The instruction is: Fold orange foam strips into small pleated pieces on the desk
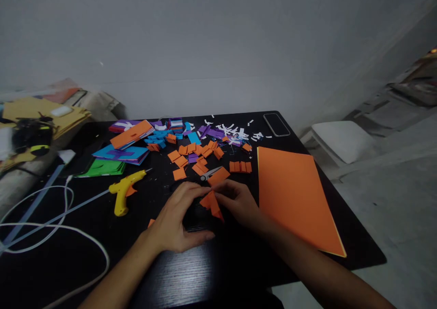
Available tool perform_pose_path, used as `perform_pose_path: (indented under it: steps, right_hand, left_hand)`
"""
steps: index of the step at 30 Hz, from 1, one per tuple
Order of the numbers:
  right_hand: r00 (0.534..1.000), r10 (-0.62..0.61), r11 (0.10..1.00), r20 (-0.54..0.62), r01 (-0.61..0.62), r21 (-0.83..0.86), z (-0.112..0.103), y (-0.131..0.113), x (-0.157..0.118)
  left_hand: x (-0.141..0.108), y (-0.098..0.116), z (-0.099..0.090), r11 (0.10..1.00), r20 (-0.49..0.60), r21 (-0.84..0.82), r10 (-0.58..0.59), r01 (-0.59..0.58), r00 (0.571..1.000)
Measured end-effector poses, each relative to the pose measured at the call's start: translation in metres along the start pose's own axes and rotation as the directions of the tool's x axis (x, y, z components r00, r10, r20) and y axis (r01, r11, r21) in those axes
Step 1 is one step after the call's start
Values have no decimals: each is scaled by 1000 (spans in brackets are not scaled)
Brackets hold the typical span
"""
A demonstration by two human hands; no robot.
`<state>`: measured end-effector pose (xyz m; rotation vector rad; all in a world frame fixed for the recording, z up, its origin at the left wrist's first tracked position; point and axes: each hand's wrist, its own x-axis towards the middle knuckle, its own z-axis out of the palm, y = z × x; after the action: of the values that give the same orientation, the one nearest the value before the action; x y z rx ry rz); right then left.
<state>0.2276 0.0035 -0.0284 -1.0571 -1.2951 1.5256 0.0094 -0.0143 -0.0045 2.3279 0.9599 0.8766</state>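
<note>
A small folded orange paper piece (212,203) stands near the table's front middle. My right hand (241,204) pinches it from the right, thumb and fingers closed on its upper edge. From the left, my left hand (180,218) arches beside it with thumb and fingers wide apart. Its fingertips reach the paper's top, close to my right fingers; whether they press on it I cannot make out. Just beyond the hands lie a flat orange paper piece (218,176) and scissors (209,174), their handles largely hidden in the dark.
Several orange folded pieces (200,169) lie past my hands, with white paper scraps (235,134) behind. A yellow glue gun (124,190) and white cable (99,250) are left. Orange sheets (293,195) lie right, a phone (276,124) far right. Coloured paper stacks (121,154) stand back left.
</note>
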Motion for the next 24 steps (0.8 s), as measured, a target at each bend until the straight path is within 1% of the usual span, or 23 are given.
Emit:
perform_pose_path:
  steps: [2,4,7,9,12,19,24]
  right_hand:
    - [1000,-6,1000,15,6,-5,-1,0,1]
    - [1000,-2,1000,28,2,7,-1,1,1]
    - [999,21,999,32,-22,46,0,4,1]
    - [999,28,998,26,-30,56,2,5,0]
    - [1000,16,999,18,-16,28,2,3,-1]
    - [999,19,1000,38,-18,-9,1,-1,-3]
    - [999,0,999,51,2,-45,1,-3,-3]
  left_hand:
    - [2,2,2,996,4,85,-2,1,1000]
    - [2,2,5,991,5,132,8,-8,1000]
    - [3,-1,8,988,-2,152,36,-35,999]
    - [2,-4,9,987,-31,153,41,-36,999]
    - [1,-7,9,991,-70,131,47,-37,996]
    - [2,-4,8,996,-34,74,50,-47,998]
    - [4,-2,7,999,-77,-24,23,-25,997]
